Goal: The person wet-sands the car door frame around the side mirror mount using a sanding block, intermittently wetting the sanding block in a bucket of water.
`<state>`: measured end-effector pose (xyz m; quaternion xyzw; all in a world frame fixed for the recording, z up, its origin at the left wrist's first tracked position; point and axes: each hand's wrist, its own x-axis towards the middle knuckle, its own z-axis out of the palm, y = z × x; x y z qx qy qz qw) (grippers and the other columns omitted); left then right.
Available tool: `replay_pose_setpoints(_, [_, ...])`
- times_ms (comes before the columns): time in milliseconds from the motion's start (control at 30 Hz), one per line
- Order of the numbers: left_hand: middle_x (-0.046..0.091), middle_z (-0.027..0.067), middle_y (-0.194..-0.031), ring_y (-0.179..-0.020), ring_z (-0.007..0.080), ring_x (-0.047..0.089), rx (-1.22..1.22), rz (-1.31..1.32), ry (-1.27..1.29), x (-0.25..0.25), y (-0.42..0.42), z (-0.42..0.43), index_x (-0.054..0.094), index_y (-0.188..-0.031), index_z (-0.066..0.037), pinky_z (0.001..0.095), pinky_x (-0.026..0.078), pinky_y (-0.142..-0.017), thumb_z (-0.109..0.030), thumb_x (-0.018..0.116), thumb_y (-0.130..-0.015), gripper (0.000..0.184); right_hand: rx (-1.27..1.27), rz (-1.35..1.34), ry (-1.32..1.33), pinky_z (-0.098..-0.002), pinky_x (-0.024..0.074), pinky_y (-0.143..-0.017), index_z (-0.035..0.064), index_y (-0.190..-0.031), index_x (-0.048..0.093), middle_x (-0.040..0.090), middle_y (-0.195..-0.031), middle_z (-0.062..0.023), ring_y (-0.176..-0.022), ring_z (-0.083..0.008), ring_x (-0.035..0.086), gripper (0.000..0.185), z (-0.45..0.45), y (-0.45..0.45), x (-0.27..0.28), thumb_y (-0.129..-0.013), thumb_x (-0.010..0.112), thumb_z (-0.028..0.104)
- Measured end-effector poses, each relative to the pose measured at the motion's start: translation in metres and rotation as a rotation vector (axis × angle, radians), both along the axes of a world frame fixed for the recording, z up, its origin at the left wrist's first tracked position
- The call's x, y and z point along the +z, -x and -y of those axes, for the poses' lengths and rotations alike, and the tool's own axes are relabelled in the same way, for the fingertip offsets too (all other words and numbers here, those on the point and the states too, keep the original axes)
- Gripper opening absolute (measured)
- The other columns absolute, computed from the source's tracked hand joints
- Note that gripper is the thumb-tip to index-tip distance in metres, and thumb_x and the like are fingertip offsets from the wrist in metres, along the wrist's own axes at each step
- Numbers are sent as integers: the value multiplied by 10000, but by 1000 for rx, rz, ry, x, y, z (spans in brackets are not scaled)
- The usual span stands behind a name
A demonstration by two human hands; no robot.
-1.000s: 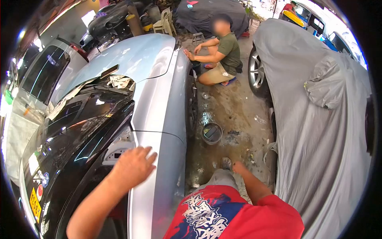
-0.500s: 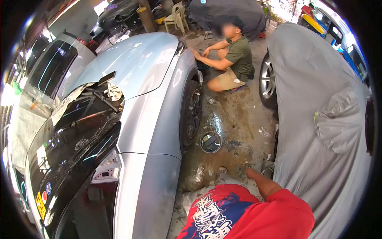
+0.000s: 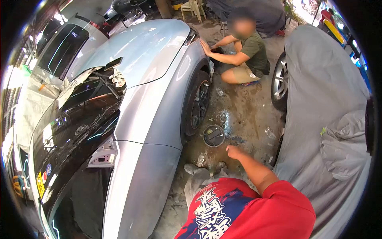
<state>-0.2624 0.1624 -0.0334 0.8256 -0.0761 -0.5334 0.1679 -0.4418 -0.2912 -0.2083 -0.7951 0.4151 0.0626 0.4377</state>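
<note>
My right hand is held out over the wet floor, with its fingers curled; whether anything is in it is too small to tell. Just beyond it on the floor stands a round bucket with a dark block-like object in it. My left hand is out of view. On the left is a silver-grey car, its front fender and front wheel beside the bucket. A crouching person in a dark green shirt rests a hand on the car's front corner.
A car under a grey cover lines the right side, its wheel showing. Plastic chairs and another covered car are at the back. A silver vehicle stands at the far left.
My left hand, over the car door a second ago, has left the view. My right hand has moved forward and left towards the bucket. The view has shifted; the crouching person remains beside the car.
</note>
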Motion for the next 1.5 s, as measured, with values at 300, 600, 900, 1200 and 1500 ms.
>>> replay_pose_setpoints(300, [743,257,-1088,-1025,437,706,106,-16,-42,1,21,-13,735,-1118,-20,515,563,-875,-264,624,-1008,289,158,-160,57,-491,568,-719,45,-912,724,736,-833,-204,-740,-377,719,133,-17,102,-152,-831,624,81])
replay_pose_setpoints(600, [743,260,-1089,-1023,441,706,200,-32,-63,0,36,-28,734,-1122,-18,515,563,-874,-260,635,-1002,287,215,-232,188,-528,571,-746,49,-827,716,747,-856,-210,-783,-399,726,130,-36,138,-118,-872,643,146])
replay_pose_setpoints(900, [742,263,-1090,-1022,445,705,253,-31,-73,2,48,-43,733,-1126,-17,514,564,-873,-256,645,-996,287,22,-205,-211,-413,551,-619,79,-1068,650,762,-809,-97,-672,-201,715,175,-42,79,-118,-902,686,38])
replay_pose_setpoints(1200, [742,265,-1090,-1021,449,704,256,-34,-78,-4,39,-44,733,-1131,-15,514,565,-873,-253,656,-990,287,103,-156,-92,-431,567,-683,76,-1065,664,743,-851,-162,-763,-291,721,250,-53,111,-157,-828,744,63])
replay_pose_setpoints(1500, [742,268,-1091,-1020,453,703,282,-22,-76,-7,40,-48,732,-1135,-14,513,566,-872,-249,666,-984,287,-78,-275,-78,-445,578,-792,101,-1003,717,752,-922,-189,-885,-353,732,276,-56,123,-139,-729,747,96])
